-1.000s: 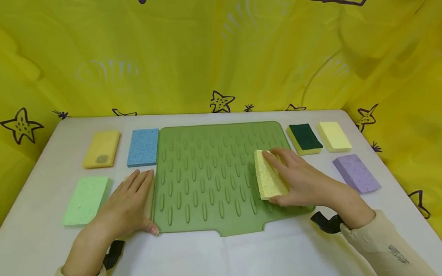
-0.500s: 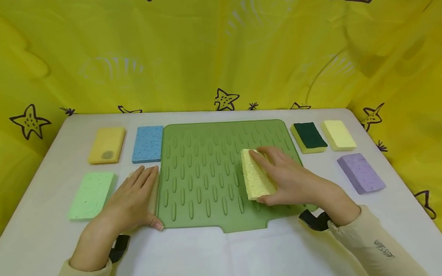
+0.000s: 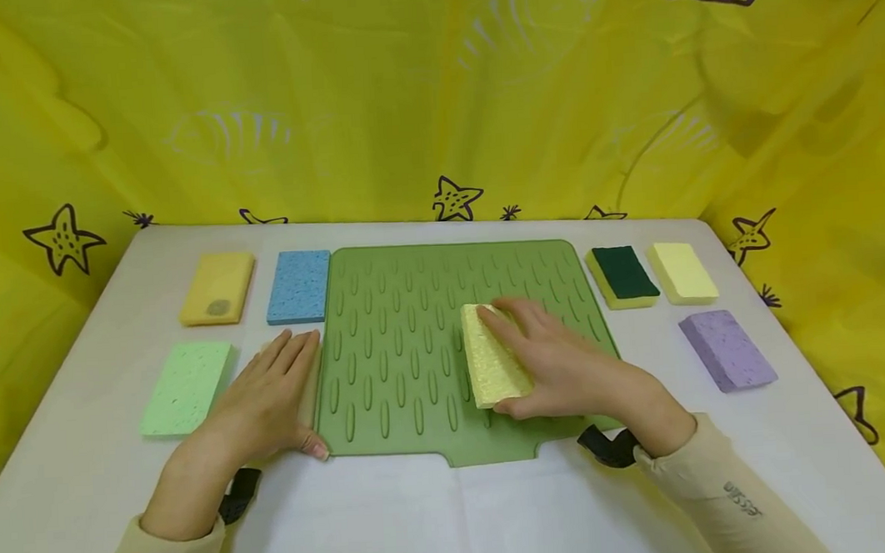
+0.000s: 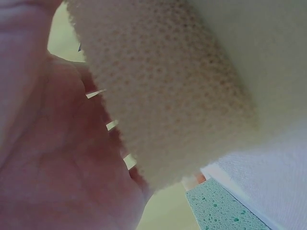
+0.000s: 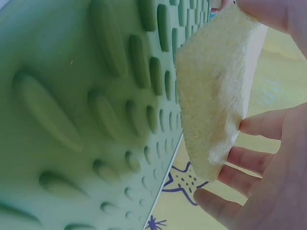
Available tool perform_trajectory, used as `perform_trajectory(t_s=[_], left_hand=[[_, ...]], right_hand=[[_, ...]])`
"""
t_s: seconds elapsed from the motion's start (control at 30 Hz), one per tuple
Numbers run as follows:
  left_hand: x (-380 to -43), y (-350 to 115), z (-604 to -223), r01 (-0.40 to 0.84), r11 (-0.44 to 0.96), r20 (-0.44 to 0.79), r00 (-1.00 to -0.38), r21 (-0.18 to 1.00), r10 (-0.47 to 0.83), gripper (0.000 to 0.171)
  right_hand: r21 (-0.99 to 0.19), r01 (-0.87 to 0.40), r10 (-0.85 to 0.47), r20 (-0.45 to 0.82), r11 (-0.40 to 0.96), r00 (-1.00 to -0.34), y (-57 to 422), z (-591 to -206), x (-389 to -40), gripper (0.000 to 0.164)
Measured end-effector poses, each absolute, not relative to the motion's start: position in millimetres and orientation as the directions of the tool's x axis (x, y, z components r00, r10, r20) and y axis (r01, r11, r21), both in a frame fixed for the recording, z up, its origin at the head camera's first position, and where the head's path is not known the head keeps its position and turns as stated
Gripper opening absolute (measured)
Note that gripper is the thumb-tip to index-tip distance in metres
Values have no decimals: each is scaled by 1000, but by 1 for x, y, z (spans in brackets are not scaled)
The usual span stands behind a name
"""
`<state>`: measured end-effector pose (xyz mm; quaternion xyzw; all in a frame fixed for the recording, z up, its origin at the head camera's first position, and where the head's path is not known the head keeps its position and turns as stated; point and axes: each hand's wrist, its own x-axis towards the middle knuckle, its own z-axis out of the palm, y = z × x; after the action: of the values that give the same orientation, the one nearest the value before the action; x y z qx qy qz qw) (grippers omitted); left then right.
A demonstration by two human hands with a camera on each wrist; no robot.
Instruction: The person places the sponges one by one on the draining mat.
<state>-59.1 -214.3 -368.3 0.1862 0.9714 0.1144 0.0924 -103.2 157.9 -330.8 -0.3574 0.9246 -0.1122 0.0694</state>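
Observation:
My right hand [image 3: 560, 362] holds a pale yellow sponge [image 3: 488, 358] between thumb and fingertips, low over the right half of a green ridged mat [image 3: 386, 338]. In the right wrist view the fingertips [image 5: 254, 160] press along one side of the sponge, and the mat's raised ridges lie beside it. My left hand [image 3: 261, 399] lies with straight fingers over a beige sponge [image 3: 311, 396] just left of the mat, its thumb at the mat's lower left corner. Most of this porous beige sponge [image 4: 168, 91] is hidden by the hand in the head view.
Left of the mat lie a yellow-orange sponge [image 3: 218, 284], a blue one [image 3: 299, 286] and a light green one [image 3: 188, 388]. To its right are a dark green-topped sponge [image 3: 623, 274], a cream one [image 3: 683, 272] and a purple one [image 3: 727, 349]. A yellow curtain [image 3: 373, 105] hangs behind the white table [image 3: 395, 513].
The right hand has moved left across the mat with the pale yellow sponge in its grip. The left hand stays in place at the mat's left edge, and the head view has shifted slightly.

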Motion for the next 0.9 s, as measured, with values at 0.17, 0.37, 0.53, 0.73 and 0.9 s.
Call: perform_trajectory(t_s=[0.17,0.37,0.53,0.73,0.9], left_hand=[[-59,-216,-369,337,907,-143,-914,254,380,146],[-59,-215,-368,337,903,-144,-913,266,383,145],[-59,-214,-367,345,902,-127,-914,261,386,144],[-60,-212,-366,342,902,-134,-913,265,385,144],[-58,-213,-366,339,903,-130,-915,263,381,144]], right_hand=[[-269,-653,-688,-56,708,-723,149,-333,-103,109],[-252,-672,-705,-65,696,-706,140,-336,-102,109],[-255,-687,-718,-49,681,-694,131,-336,-101,109],[-276,-696,-730,-36,663,-682,122,-339,-99,110],[-291,-702,-740,-32,650,-672,114,-341,-99,109]])
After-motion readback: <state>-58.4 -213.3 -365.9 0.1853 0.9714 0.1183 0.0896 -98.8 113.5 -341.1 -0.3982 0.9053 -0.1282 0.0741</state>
